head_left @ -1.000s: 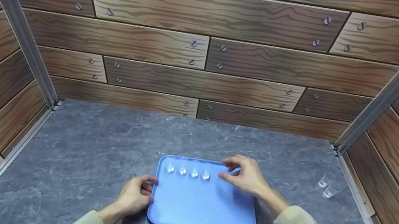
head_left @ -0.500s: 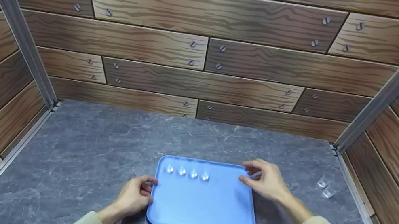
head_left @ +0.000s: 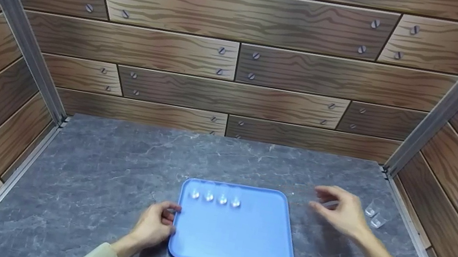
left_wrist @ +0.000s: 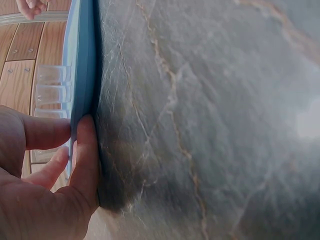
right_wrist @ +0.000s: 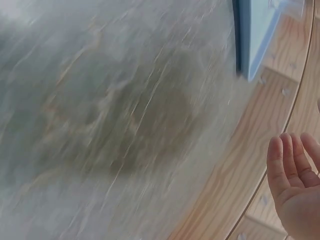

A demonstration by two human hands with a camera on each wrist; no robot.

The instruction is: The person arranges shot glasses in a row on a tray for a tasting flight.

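Observation:
A blue tray [head_left: 233,237] lies on the grey marbled table in the head view. Several small clear cups [head_left: 223,198] stand in a row along its far left part. My left hand [head_left: 155,224] holds the tray's left edge; in the left wrist view its fingers [left_wrist: 86,145] lie at the rim, with some cups [left_wrist: 52,93] beyond. To the right of the tray, my right hand [head_left: 341,212] hovers over the table with nothing in it, fingers loosely bent and apart from the thumb. Two more clear cups [head_left: 376,213] are close together just beyond it.
Wood-patterned walls [head_left: 240,62] enclose the table [head_left: 120,156] at the back and both sides. Metal rails [head_left: 410,236] run along the table's side edges.
My right hand has moved rightward, from above the tray's far right part to over the table near the two cups. The left hand and the row of cups have stayed in place.

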